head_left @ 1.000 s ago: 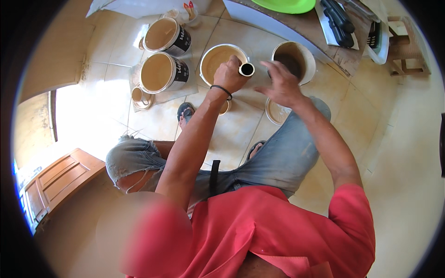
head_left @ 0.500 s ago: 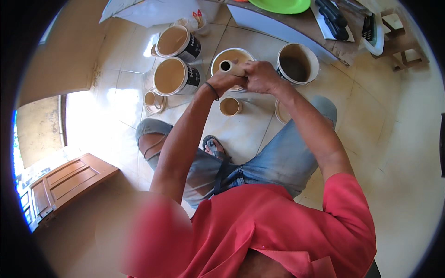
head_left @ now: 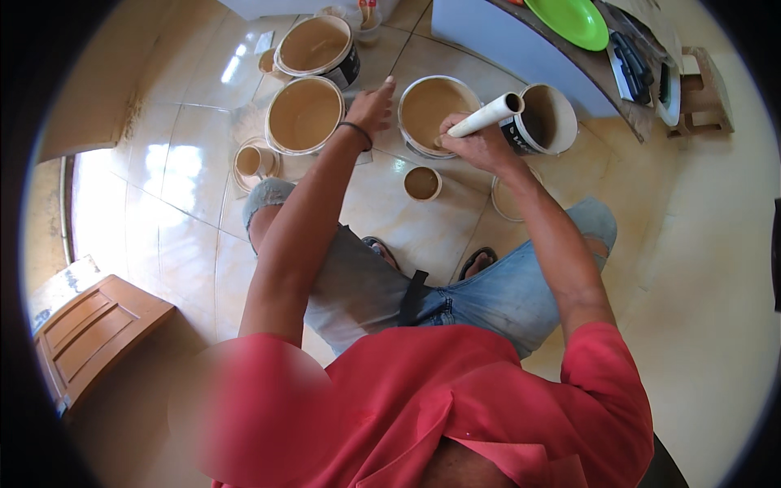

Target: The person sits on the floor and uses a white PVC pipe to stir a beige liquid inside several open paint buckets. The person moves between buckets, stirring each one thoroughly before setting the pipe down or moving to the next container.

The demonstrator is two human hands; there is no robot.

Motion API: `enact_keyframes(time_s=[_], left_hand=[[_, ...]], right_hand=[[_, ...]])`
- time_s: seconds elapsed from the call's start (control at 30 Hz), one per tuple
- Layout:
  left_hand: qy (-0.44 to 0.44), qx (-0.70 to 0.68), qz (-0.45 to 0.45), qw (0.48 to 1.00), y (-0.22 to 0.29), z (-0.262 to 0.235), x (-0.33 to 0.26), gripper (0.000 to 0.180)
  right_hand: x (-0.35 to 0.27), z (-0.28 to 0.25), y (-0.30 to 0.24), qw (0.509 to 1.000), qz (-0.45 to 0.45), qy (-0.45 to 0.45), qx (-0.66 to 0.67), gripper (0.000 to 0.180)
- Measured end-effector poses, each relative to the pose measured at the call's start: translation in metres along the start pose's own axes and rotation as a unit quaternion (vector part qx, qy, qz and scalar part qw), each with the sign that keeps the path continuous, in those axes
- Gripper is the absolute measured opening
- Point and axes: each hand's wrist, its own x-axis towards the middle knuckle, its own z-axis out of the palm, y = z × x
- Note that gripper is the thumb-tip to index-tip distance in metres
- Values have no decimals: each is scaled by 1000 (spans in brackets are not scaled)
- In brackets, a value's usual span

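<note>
Nearest the person's body, short of the fingers of both hands, a small pot (head_left: pixel 423 200) of brown liquid stands on the floor; its place ahead of the sandalled feet seems chosen for easy reach. A pale round lid (head_left: pixel 506 203) lies nearer than the right fingers, partly behind the forearm.

The right hand (head_left: pixel 477 146) curls its fingers around a white tube (head_left: pixel 486 115), whose open end slants away to the right of the knuckles; the closed grip probably steadies that tilt. The tube's other end is hidden by the fingers. The left hand (head_left: pixel 372 110) holds nothing: its fingers reach forward, unclenched, though how far apart they are cannot be told.

Just left of those fingers stands a tan-filled bucket (head_left: pixel 268 122). Between the two hands is the middle bucket (head_left: pixel 413 144), its rim beside the right fingers; whether they touch is unclear. A greyer bucket (head_left: pixel 563 110) stands right of the tube. The vessels appear grouped within arm's reach.

Farther, beyond the left fingers, is another bucket (head_left: pixel 350 69); beyond the tube, a table (head_left: pixel 561 49) bears a green plate (head_left: pixel 569 20).
</note>
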Motion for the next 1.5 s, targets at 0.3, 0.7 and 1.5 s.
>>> enact_keyframes(time_s=[0.3, 0.7, 1.5], left_hand=[[-10, 74, 54, 996, -26, 19, 42, 79], [56, 188, 82, 977, -11, 35, 31, 98], [0, 113, 88, 990, -9, 29, 35, 101]], right_hand=[[24, -19, 0, 995, -56, 72, -40, 12], [8, 1, 17, 995, 13, 72, 72, 11], [29, -8, 23, 991, -31, 121, -56, 12]])
